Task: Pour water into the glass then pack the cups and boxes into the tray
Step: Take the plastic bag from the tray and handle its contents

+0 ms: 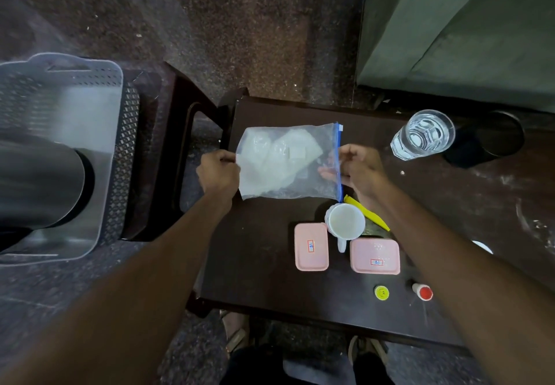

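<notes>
Head view showed both hands on a clear zip bag (pixel 288 161) held flat above the dark table (pixel 270 264). The left hand (pixel 217 171) was clenched on the bag's closed left edge. The right hand (pixel 359 165) pinched the blue zip edge, fingers curled around it. The bag's long axis ran left to right, spanning the gap between the two hands; pale contents lay inside, their kind not discernible.

The glass (pixel 423 134) stood beyond and to the right of the right hand, already holding water, so the pouring step was judged complete. A white cup (pixel 345 222) sat just below the right hand, toward the person, with a yellow tool (pixel 368 212) beside it. Two pink boxes (pixel 310 246) (pixel 375 255) lay closer to the person, one at each side of the cup's handle.

The tray (pixel 60 156) sat well to the left of the left hand, off the table on a dark stool, with a dark jug (pixel 39 180) lying in it. Packing was judged to require a leftward carry; the left hand was nearer the tray, the right hand nearer the cup and boxes. None of these was yet in the tray.
</notes>
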Available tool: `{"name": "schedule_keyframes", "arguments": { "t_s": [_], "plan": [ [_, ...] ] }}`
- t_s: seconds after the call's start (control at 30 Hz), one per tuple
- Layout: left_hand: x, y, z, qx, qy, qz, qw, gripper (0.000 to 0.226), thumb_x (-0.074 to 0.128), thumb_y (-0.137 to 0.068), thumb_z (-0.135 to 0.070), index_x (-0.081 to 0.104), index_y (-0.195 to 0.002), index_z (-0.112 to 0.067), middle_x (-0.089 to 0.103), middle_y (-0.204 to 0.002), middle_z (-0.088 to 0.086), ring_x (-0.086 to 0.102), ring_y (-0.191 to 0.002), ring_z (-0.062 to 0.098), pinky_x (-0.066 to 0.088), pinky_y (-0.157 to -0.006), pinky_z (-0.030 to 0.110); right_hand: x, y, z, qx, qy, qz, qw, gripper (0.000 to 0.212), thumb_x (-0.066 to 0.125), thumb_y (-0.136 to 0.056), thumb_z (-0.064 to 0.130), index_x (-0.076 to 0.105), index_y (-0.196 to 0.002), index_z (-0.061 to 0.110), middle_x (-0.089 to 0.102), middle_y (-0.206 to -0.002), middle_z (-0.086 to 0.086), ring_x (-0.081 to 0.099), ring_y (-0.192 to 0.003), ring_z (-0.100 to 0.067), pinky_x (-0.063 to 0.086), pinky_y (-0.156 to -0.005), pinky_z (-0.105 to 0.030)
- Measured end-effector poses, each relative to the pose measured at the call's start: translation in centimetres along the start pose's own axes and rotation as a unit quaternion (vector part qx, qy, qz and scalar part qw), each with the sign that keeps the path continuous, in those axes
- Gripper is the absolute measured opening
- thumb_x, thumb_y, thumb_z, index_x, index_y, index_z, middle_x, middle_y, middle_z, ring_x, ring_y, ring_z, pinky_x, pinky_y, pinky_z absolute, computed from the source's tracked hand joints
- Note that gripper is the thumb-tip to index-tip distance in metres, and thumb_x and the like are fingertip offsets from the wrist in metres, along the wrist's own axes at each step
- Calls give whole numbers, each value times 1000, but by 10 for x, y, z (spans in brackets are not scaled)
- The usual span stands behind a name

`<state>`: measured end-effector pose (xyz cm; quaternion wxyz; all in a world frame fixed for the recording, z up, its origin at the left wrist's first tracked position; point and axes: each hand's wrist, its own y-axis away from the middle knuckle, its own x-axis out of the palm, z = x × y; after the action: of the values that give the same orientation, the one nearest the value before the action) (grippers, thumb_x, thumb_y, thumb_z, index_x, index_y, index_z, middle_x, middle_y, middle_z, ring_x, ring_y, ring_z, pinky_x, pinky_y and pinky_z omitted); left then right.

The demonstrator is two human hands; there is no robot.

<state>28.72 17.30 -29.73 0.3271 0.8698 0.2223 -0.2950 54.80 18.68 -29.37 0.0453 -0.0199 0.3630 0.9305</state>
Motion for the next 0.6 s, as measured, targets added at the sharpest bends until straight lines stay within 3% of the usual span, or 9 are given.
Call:
{"name": "schedule_keyframes", "arguments": {
  "t_s": [0.07, 0.2, 0.3, 0.4, 0.43, 0.5, 0.6],
  "plan": [
    [1, -2, -1, 4, 4, 3, 1000, 28, 62, -93, 4, 74, -88, -21, 74, -100, 5, 69, -88, 21, 55, -68, 27, 2, -2, 0, -14, 6, 21, 1000, 40, 82, -77, -13, 70, -112, 3, 75, -106, -18, 77, -94, -34, 66, -72, -40],
    [4, -6, -3, 6, 10, 17, 1000, 27, 62, -94, 5, 77, -92, -17, 75, -99, 4, 71, -89, 19, 58, -68, 26, 16, -9, 4, -11, 33, 1, 999, 40, 93, -74, 24, 75, -109, 21, 78, -108, -7, 77, -99, -37, 65, -78, -56],
    [5, -6, -5, 7, 16, 20, 1000, 30, 61, -94, 5, 73, -86, -22, 73, -97, 3, 67, -82, 13, 48, -56, 18, 24, -14, 8, -19, 96, -19, 995, 35, 93, -71, 40, 78, -99, 25, 79, -100, -1, 78, -89, -27, 66, -77, -46],
    [6, -6, -5, 2, 26, 27, 999, 29, 60, -94, 5, 75, -91, -19, 74, -99, 3, 69, -88, 17, 47, -55, 16, 29, -24, 11, 42, 54, -54, 996, 11, 76, -90, 24, 80, -93, 14, 75, -90, -7, 69, -60, -20, 59, -49, -29],
    [6, -6, -5, 1, 30, 30, 999, 28, 60, -94, 6, 76, -93, -17, 75, -101, 4, 70, -90, 18, 48, -56, 17, 32, -25, 11, 69, 5, -59, 996, 19, 64, -97, 17, 80, -98, 6, 72, -88, -10, 65, -57, -21, 54, -42, -25],
    [6, -7, -5, 1, 35, 32, 999, 27, 59, -94, 6, 77, -93, -15, 76, -103, 7, 70, -87, 17, 48, -56, 18, 37, -27, 11, 82, -66, -77, 991, 32, 48, -100, 11, 78, -96, 1, 69, -81, -8, 63, -58, -20, 48, -38, -19],
    [6, -8, -5, 2, 37, 34, 999, 27, 58, -94, 7, 76, -93, -15, 76, -102, 7, 68, -83, 13, 47, -54, 17, 41, -26, 10, 64, -67, -85, 992, 27, 52, -100, 8, 74, -85, 10, 68, -83, -3, 67, -66, -17, 51, -48, -18]
  ]
}}
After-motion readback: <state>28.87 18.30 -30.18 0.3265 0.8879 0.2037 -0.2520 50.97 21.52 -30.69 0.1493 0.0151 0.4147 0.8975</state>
